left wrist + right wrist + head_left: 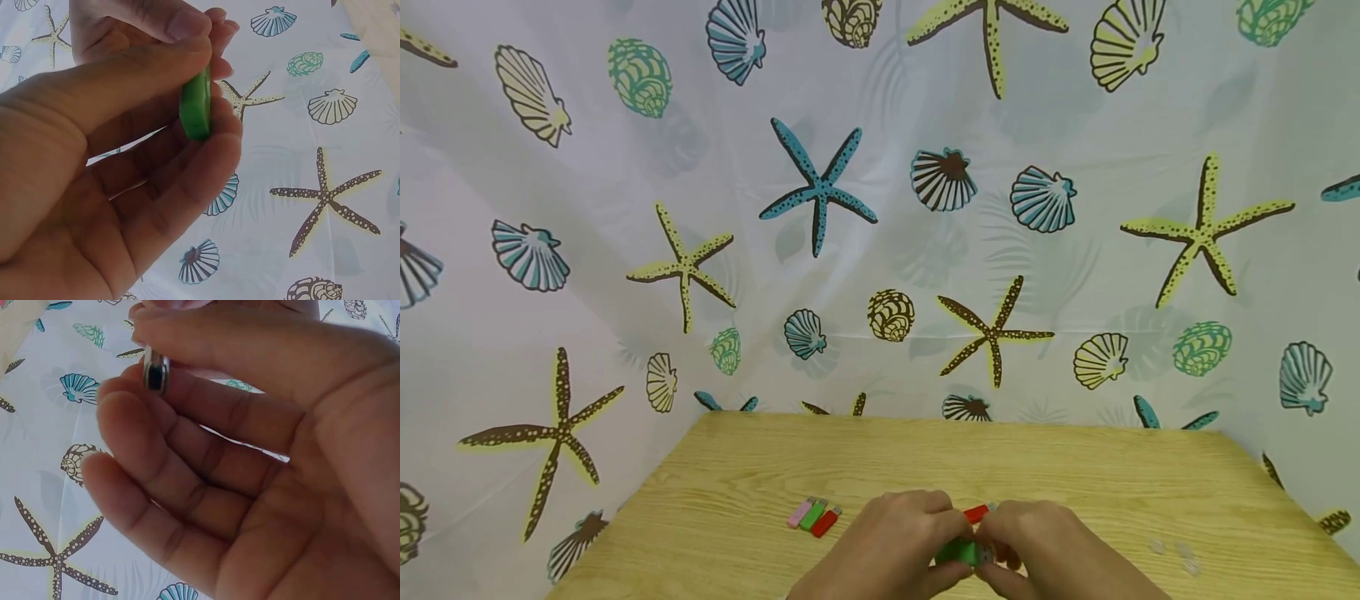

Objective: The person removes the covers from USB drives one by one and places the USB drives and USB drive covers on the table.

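A green USB stick (957,552) is held between both hands above the table's front part. My left hand (898,542) pinches its green body (196,106) between thumb and fingers. My right hand (1037,546) has thumb and forefinger at the stick's metal end (155,370), which shows in the right wrist view; the other fingers curl loosely below. The fingertips of both hands nearly meet. Just behind the hands lies a red stick (976,514), partly hidden by them.
Pink (800,512), green (812,516) and red (825,522) USB sticks lie side by side on the wooden table (737,467), left of the hands. Small clear pieces (1186,558) lie at the right. A shell-and-starfish patterned cloth (850,275) stands behind the table.
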A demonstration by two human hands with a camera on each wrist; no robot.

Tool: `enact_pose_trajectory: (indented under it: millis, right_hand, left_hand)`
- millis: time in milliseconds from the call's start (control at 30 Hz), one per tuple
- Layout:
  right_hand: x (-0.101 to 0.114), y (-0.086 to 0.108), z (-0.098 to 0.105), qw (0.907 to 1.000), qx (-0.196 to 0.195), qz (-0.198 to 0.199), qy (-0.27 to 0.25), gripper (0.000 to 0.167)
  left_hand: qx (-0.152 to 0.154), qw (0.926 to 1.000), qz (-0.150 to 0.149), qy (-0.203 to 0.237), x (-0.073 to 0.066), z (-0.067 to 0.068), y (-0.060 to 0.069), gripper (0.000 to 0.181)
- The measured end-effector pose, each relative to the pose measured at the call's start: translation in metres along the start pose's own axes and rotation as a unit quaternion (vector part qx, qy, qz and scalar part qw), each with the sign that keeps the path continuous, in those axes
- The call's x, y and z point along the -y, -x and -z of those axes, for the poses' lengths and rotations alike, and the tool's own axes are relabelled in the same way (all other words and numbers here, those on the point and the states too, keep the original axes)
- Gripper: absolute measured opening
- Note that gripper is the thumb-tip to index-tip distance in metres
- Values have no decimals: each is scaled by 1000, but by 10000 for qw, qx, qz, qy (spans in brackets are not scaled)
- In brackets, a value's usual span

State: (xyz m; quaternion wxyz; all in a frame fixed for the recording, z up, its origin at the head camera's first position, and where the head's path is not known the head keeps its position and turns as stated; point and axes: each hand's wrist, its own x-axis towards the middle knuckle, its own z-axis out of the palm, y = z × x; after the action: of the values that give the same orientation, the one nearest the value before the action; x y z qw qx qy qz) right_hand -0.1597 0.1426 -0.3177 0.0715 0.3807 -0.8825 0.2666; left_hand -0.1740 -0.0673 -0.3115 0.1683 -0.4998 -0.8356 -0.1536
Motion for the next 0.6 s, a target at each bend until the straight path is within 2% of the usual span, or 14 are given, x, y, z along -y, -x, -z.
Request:
enact_pose_trajectory:
  millis: [133,333,433,600]
  right_hand:
    - [2,-1,0,9999,109,-82,-92,9]
    - [4,-1,2,9993,337,-73,-168,8]
    - [3,-2,1,9990,409,72,-180,11]
    - [-1,0,2,9980,238,581,-94,12]
  left_hand:
    - [187,9998,84,23,0,2,0,13]
    - [471,9980,208,368,1,4,-1,12]
    - [573,9972,142,463,2,5,0,12]
    - [560,9969,-133,531,4,6,2,13]
